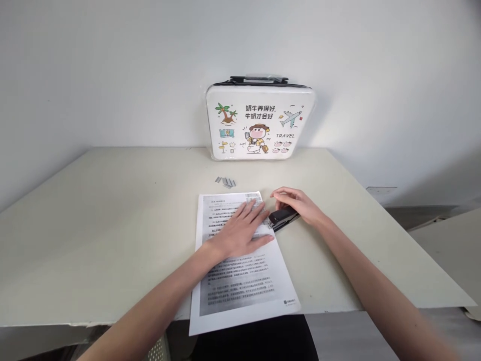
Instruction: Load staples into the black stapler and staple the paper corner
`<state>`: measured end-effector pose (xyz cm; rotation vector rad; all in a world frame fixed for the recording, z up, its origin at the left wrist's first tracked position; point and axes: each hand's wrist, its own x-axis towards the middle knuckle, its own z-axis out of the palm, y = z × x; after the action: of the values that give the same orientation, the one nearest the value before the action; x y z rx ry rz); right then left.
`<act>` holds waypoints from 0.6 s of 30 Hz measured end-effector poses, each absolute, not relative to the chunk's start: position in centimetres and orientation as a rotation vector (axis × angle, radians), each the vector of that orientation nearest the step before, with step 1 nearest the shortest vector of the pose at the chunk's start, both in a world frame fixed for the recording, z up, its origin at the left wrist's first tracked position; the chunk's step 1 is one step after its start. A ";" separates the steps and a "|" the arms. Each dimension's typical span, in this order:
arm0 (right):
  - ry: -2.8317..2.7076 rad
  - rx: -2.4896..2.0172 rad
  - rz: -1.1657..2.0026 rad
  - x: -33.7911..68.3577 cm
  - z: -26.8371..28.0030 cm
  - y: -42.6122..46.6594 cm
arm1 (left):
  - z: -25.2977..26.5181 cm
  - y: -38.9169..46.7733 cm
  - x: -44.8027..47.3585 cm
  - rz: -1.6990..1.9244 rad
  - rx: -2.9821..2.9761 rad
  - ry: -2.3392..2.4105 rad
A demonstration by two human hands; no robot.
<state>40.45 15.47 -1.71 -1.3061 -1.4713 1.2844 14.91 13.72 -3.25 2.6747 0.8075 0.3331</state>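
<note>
A printed sheet of paper (pixel 240 281) lies on the table, its lower edge hanging over the front. My left hand (pixel 242 228) rests flat on its upper part with the fingers spread. At the paper's right edge is a black stapler (pixel 282 216), its front end touching or overlapping that edge; I cannot tell whether paper sits in its jaw. My right hand (pixel 298 203) is curled around the stapler's back part, with the fingers partly hidden behind it.
Several strips of staples (pixel 226 182) lie on the pale table (pixel 112 225) beyond the paper. A white case (pixel 259 120) with cartoon prints and a black handle stands upright at the back, near the wall (pixel 131 75). The table's front edge runs just below the paper's middle.
</note>
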 end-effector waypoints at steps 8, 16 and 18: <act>-1.433 -1.437 1.178 40.1 -1.8 14.3 | -3.3 13.4 15.0 0.322 2.655 0.836; -1.569 -1.561 0.915 40.4 0.0 12.8 | -3.7 13.5 15.0 0.365 2.645 0.824; -1.675 -1.566 0.792 39.9 1.4 12.6 | -3.7 13.5 15.0 0.366 2.653 0.821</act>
<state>39.87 12.60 1.38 -1.5660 -1.6750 0.7923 15.00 13.50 -3.67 2.6531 0.8207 0.3656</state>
